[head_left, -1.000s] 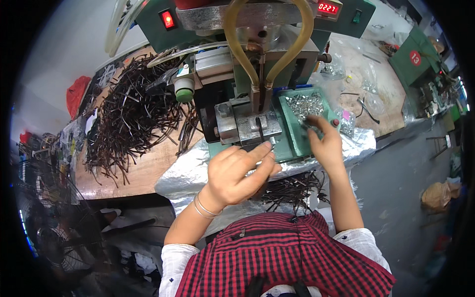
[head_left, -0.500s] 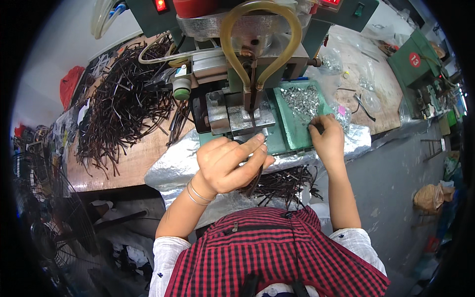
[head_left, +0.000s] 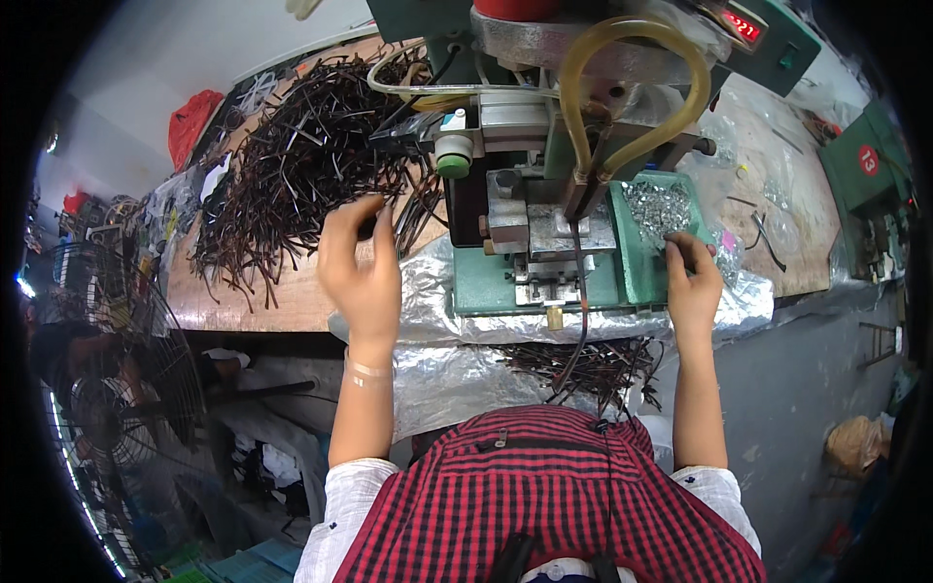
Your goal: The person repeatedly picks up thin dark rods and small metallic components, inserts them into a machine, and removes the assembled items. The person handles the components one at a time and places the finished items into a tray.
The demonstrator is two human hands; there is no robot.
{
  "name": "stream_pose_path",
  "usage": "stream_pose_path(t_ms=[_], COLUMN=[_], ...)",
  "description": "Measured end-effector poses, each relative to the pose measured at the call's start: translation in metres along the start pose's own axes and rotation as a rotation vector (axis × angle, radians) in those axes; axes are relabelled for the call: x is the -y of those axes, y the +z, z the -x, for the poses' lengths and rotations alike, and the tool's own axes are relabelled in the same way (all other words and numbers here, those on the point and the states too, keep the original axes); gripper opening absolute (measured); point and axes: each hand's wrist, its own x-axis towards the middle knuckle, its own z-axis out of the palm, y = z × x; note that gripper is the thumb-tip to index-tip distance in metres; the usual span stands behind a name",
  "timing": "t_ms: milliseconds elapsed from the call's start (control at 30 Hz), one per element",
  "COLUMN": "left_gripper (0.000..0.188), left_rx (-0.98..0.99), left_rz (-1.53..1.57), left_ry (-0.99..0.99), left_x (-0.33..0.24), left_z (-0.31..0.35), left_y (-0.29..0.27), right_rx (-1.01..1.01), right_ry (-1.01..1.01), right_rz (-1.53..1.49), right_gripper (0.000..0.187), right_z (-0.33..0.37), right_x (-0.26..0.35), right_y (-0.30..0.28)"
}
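Observation:
My left hand (head_left: 362,267) is raised beside a large pile of dark thin strips (head_left: 292,165), thumb and forefinger apart, with nothing visible in it. My right hand (head_left: 694,287) reaches over the front right side of a green tray (head_left: 639,277) of small shiny metal pieces (head_left: 658,209). Its thumb and forefinger are bent close together; whatever lies between them is too small to make out. Between my hands stands a bench press (head_left: 573,228). One dark strip (head_left: 584,321) sits at its tool and hangs down over the front edge, touched by neither hand.
More dark strips (head_left: 593,369) lie on silver foil (head_left: 428,374) below the press. A green-capped button (head_left: 453,160) sits left of the tool. Clear plastic bags (head_left: 768,199) lie to the right, before another green machine (head_left: 865,165). A fan (head_left: 107,389) stands at left.
My left hand has let go of the dark strip at the press and moved left to the pile. The right hand stays at the tray. The whole view has shifted.

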Motion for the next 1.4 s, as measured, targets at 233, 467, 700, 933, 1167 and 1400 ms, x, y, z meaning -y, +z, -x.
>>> stream_pose_path(t_ms=[233, 467, 700, 933, 1167, 1400], left_gripper=[0.025, 0.027, 0.016, 0.009, 0.013, 0.026], left_rx=[0.407, 0.465, 0.151, 0.018, 0.055, 0.278], left_rz=[-0.56, -0.366, 0.428, 0.711, 0.673, 0.235], left_ry=[0.206, 0.263, -0.314, -0.372, 0.353, 0.823], left_x=[0.123, 0.153, 0.115, 0.029, -0.064, -0.085], left_z=[0.006, 0.005, 0.002, 0.02, 0.007, 0.018], left_y=[0.067, 0.029, 0.03, 0.025, 0.003, 0.032], right_rx=[0.115, -0.099, 0.081, 0.039, 0.231, 0.351], right_ry=[0.071, -0.012, -0.378, -0.133, -0.013, -0.135], right_rz=[-0.022, -0.045, -0.251, -0.659, -0.808, -0.445], right_gripper=[0.016, 0.014, 0.012, 0.038, 0.056, 0.048], right_z=[-0.008, 0.022, -0.001, 0.009, 0.013, -0.002], right_x=[0.008, -0.008, 0.097, 0.111, 0.148, 0.112], right_y=[0.011, -0.025, 0.015, 0.062, 0.039, 0.007])
